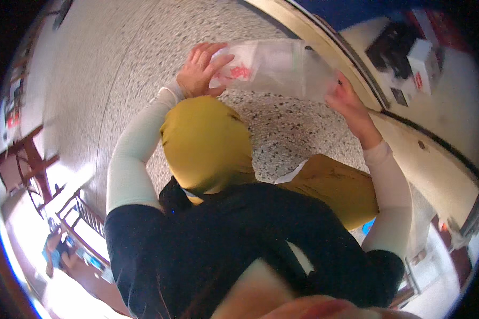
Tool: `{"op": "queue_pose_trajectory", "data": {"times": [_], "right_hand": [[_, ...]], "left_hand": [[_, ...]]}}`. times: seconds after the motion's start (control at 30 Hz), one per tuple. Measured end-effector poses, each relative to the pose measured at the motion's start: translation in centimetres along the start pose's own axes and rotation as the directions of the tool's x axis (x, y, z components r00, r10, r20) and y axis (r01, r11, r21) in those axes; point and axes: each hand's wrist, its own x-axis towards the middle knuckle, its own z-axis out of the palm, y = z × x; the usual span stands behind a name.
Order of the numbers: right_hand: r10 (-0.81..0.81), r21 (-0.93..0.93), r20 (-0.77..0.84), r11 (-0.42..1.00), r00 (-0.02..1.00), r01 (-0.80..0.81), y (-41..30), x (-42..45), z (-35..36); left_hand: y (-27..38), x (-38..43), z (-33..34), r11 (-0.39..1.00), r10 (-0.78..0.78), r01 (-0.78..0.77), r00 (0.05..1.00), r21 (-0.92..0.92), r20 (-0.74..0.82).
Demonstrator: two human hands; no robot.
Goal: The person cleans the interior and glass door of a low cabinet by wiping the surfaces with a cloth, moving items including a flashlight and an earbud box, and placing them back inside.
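Observation:
A clear plastic bag (279, 69) with red printing on its left part is stretched between my two hands, above a speckled terrazzo floor. My left hand (202, 71) holds the bag's left end, the fingers curled over it and the thumb along its lower edge. At the opposite end, the fingers of my right hand (347, 104) pinch the bag's edge; they are a little blurred. Whether anything lies inside the bag, I cannot tell. Just below it are my bent knees in mustard-coloured trousers (207, 143).
Along the right runs a cream-coloured furniture side (431, 153) with a dark edge strip. Beyond that edge sit a white box (423, 60) and a black object (393, 48). Wooden chairs (80, 223) stand at the left, near a person (58, 251).

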Motion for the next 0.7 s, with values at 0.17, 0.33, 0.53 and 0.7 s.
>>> {"op": "queue_pose_trajectory", "data": {"times": [0.17,0.33,0.53,0.7], "right_hand": [[-0.080,0.337,0.136,0.941,0.987,0.030,-1.8,-2.1,-2.3],[-0.145,0.330,-0.003,0.934,0.989,0.138,-4.3,-6.8,-4.2],[-0.417,0.560,-0.105,0.725,0.903,0.400,-4.2,-12.8,-5.7],[-0.309,0.279,-0.416,0.852,0.856,0.443,-4.5,-13.0,-5.9]], "left_hand": [[2.0,7.5,-2.6,0.986,0.167,-0.168,0.983,-0.009,-0.073],[4.6,12.0,-2.9,0.969,0.227,-0.228,0.974,-0.098,-0.026],[8.3,15.9,-1.5,0.890,0.277,-0.318,0.946,-0.327,-0.166],[12.9,18.7,0.1,0.867,0.081,-0.182,0.970,-0.463,-0.229]]}}
